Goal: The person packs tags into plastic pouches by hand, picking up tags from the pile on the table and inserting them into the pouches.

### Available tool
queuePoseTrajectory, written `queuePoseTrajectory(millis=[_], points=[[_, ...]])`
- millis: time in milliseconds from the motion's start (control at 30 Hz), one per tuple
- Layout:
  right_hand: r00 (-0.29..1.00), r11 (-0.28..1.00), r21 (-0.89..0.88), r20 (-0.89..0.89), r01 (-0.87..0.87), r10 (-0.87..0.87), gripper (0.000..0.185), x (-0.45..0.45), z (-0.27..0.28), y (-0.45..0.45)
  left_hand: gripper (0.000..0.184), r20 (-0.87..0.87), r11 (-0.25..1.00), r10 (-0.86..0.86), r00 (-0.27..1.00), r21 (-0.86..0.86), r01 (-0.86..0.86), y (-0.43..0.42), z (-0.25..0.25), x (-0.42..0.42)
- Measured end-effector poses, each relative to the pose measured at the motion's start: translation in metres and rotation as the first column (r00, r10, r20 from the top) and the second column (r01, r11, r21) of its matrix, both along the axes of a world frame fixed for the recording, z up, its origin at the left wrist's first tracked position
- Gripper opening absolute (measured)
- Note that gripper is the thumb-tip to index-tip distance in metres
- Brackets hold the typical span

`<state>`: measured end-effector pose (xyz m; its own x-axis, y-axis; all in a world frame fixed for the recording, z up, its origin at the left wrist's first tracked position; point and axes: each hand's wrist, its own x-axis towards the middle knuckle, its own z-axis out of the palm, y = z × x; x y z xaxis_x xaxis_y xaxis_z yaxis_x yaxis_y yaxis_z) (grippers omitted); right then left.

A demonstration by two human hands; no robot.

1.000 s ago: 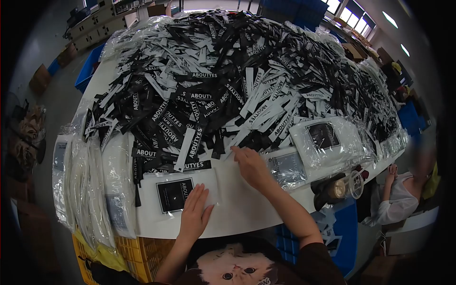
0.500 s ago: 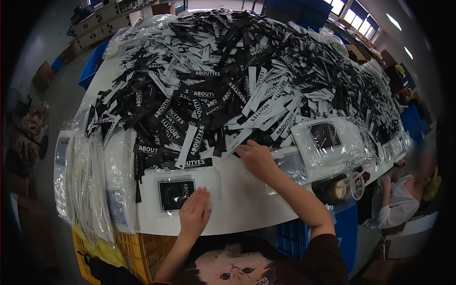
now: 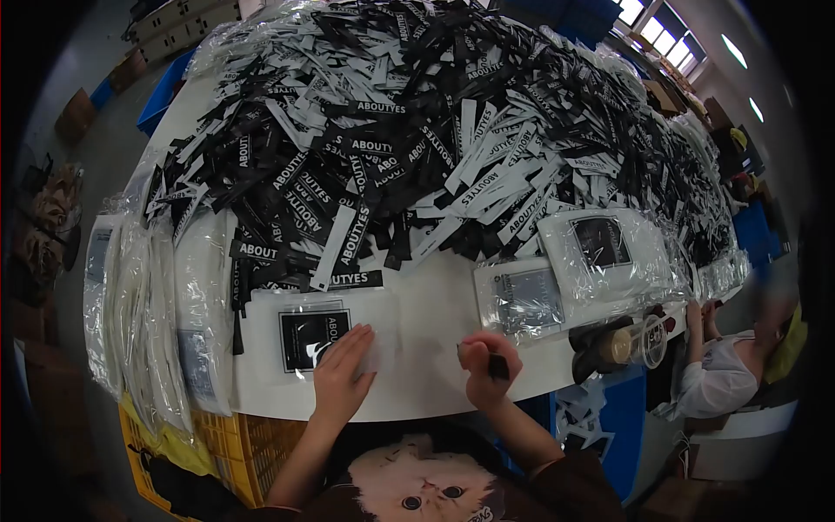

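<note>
My left hand (image 3: pixel 342 372) lies flat, fingers stretched out, on the right edge of a clear plastic packet (image 3: pixel 277 370) with a black printed panel (image 3: pixel 302 341). My right hand (image 3: pixel 489 370) is raised a little above the table near its front edge, fingers closed on a small black strip (image 3: pixel 498 367), which looks like one of the labels; most of it is hidden in the hand. Beyond both hands spreads a large heap of black and white labels (image 3: pixel 383 143) printed ABOUTYES.
Long clear packets (image 3: pixel 200 322) stand at the left, and more plastic packets (image 3: pixel 600 261) lie stacked at the right. A clear plastic cup (image 3: pixel 648 341) is at the right edge. Below are a yellow crate (image 3: pixel 235 452) and a blue bin (image 3: pixel 624 418). Another person (image 3: pixel 722 370) is at the far right.
My right hand has drawn back from the edge of the label heap toward me, now with a black strip in it. My left hand stays on the packet. The head view has tilted slightly.
</note>
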<state>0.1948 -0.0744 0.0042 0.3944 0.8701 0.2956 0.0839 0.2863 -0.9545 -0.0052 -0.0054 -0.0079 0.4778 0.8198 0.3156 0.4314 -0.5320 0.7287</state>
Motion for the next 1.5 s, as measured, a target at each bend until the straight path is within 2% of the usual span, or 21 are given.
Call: queuePoseTrajectory(millis=[67,100,167,200,233,300,333,400,433,500,567,633,667,700,767,833,900,967,1100,1133,1500], points=[[0.986,0.965,0.202,-0.067,0.166,-0.155,0.016,-0.013,0.006,-0.004,0.059,0.026,1.000,0.018,1.000,-0.017,-0.018,-0.001,-0.002,-0.001],[0.987,0.989,0.016,-0.068,0.150,-0.149,0.018,-0.018,0.006,-0.004,0.060,0.052,0.999,0.042,0.998,-0.023,-0.041,-0.001,-0.003,0.000],[0.994,0.983,-0.182,-0.097,0.025,-0.044,0.017,-0.016,-0.028,-0.001,0.054,0.099,0.998,0.044,0.994,-0.038,-0.040,-0.004,-0.001,-0.001],[0.971,0.976,-0.204,-0.238,-0.080,0.030,0.018,-0.013,-0.033,-0.005,0.052,0.078,0.996,0.053,0.995,0.071,-0.059,-0.005,-0.002,-0.003],[0.971,0.976,-0.201,-0.235,-0.080,0.031,0.018,-0.013,-0.032,-0.006,0.051,0.061,0.981,0.069,0.996,0.178,-0.079,-0.005,0.001,-0.003],[0.999,0.937,-0.349,-0.041,-0.028,0.014,0.016,-0.015,-0.030,-0.012,0.049,0.059,0.974,0.060,0.996,0.215,-0.072,-0.020,0.020,-0.004],[0.999,0.937,-0.350,-0.041,-0.023,0.009,0.016,-0.020,-0.028,-0.016,0.049,0.048,0.978,0.035,0.998,0.202,-0.045,-0.029,0.028,-0.004],[0.925,0.927,-0.343,-0.381,-0.150,0.008,0.021,-0.031,-0.018,-0.021,0.047,-0.024,0.979,-0.020,1.000,0.201,0.024,-0.041,0.035,-0.002],[0.924,0.930,-0.333,-0.382,-0.156,0.018,0.021,-0.032,-0.012,-0.021,0.047,-0.025,0.977,-0.013,1.000,0.212,0.018,-0.045,0.035,0.000],[0.970,0.859,-0.453,-0.085,-0.241,0.227,0.025,-0.032,0.001,-0.022,0.047,-0.097,0.976,-0.111,0.989,0.177,0.127,-0.050,0.029,0.001],[0.954,0.838,-0.460,-0.087,-0.295,0.288,0.023,-0.030,0.011,-0.023,0.047,-0.140,0.972,-0.114,0.984,0.187,0.140,-0.053,0.029,-0.005],[0.929,0.814,-0.459,-0.080,-0.356,0.361,0.021,-0.023,0.015,-0.027,0.053,0.034,0.966,-0.250,0.968,-0.053,0.252,-0.054,0.040,-0.007],[0.911,0.779,-0.505,-0.034,-0.371,0.412,0.019,-0.020,0.014,-0.030,0.063,0.047,0.953,-0.294,0.955,-0.061,0.297,-0.055,0.040,-0.013],[0.885,0.744,-0.547,0.012,-0.383,0.465,0.017,-0.020,0.011,-0.031,0.061,0.059,0.957,-0.241,0.969,-0.150,0.247,-0.060,0.040,-0.017],[0.872,0.784,-0.456,0.035,-0.420,0.488,0.018,-0.030,0.006,-0.037,0.049,0.081,0.911,-0.024,0.996,-0.409,0.055,-0.075,0.031,-0.017],[0.860,0.806,-0.377,0.046,-0.456,0.508,0.020,-0.042,0.010,-0.039,0.036,0.032,0.832,0.123,0.992,-0.549,-0.085,-0.082,0.038,-0.012],[0.807,0.743,-0.486,0.120,-0.460,0.578,0.024,-0.052,0.019,-0.042,0.028,-0.002,0.835,0.163,0.987,-0.532,-0.139,-0.082,0.049,-0.016],[0.801,0.734,-0.496,0.120,-0.463,0.586,0.027,-0.056,0.017,-0.043,0.027,-0.052,0.840,0.003,0.999,-0.542,-0.031,-0.077,0.048,-0.023],[0.757,0.726,-0.498,0.191,-0.474,0.625,0.028,-0.051,0.016,-0.038,0.028,0.128,0.667,-0.020,0.992,-0.737,0.109,-0.072,0.033,-0.033],[0.751,0.730,-0.486,0.201,-0.481,0.629,0.028,-0.051,0.018,-0.038,0.026,0.110,0.654,-0.029,0.993,-0.749,0.102,-0.074,-0.002,-0.042],[0.761,0.710,-0.485,0.130,-0.511,0.636,0.029,-0.047,0.028,-0.036,0.025,-0.007,0.605,-0.292,0.956,-0.776,0.179,-0.049,0.028,-0.059]])
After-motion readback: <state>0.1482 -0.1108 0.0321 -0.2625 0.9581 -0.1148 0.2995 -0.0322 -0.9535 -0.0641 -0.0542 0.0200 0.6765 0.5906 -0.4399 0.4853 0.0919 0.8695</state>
